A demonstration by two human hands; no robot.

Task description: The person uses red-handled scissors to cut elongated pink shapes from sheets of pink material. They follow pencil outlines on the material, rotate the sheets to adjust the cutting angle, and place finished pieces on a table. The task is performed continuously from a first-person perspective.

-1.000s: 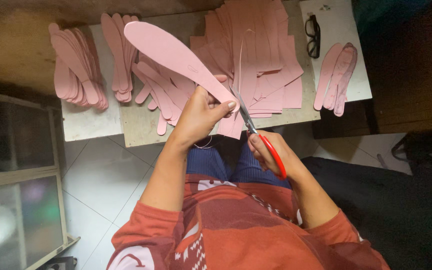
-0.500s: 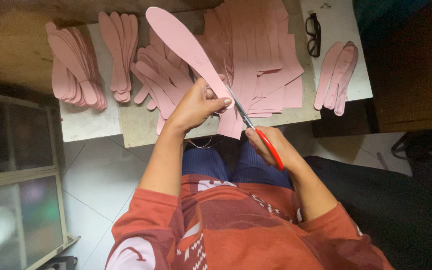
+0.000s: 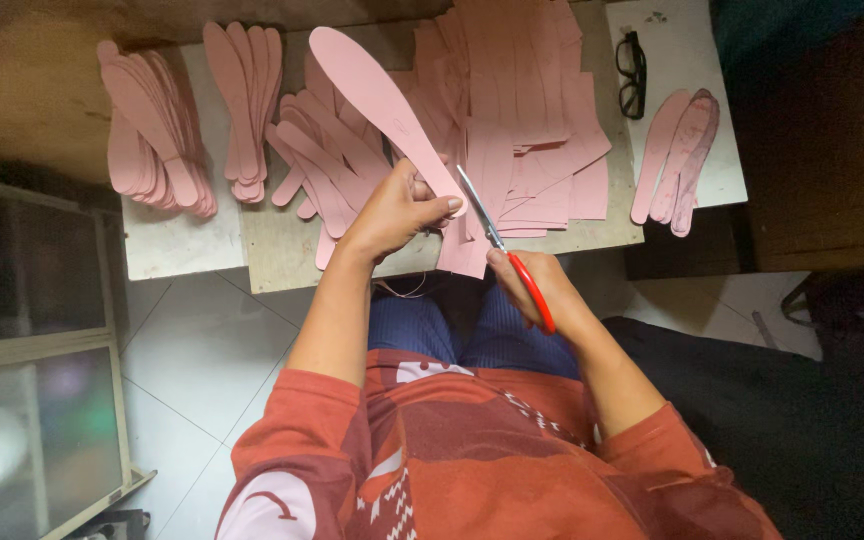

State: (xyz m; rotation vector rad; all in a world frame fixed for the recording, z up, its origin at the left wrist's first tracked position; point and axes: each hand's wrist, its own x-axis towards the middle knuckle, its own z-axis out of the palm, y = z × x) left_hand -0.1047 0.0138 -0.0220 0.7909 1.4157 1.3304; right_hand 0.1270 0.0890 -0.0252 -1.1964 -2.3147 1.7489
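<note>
Pale stone table [image 3: 282, 250] is sitting over a white tile floor [image 3: 192, 370], and pink paper is lying all over it. Someone in a red sweater is sitting close and looking down at the work.

Left hand [image 3: 397, 212] is closing around the narrow end of a long pink paddle shape [image 3: 377, 100], with the thumb and fingers pinching it tight. Its round end is sticking up and away, over the table. Right hand [image 3: 537, 285] is curling shut through the red handles of the scissors [image 3: 502, 245]. Their blades are pointing up at the narrow end of the shape, right beside the left thumb, and they are looking a little open.

To cut well, I think the blades should be following the edge in small snips while the left hand is turning the paper slowly, keeping the thumb out of the way.

Stacks of cut shapes [image 3: 152, 135] are waiting on the left, well apart from the hands. Uncut pink sheets [image 3: 532, 110] are lying just behind the scissors. Black glasses [image 3: 632, 72] and a few more shapes [image 3: 674, 155] are resting at the right. Most of the free room is over the lap, near the table's front edge.
</note>
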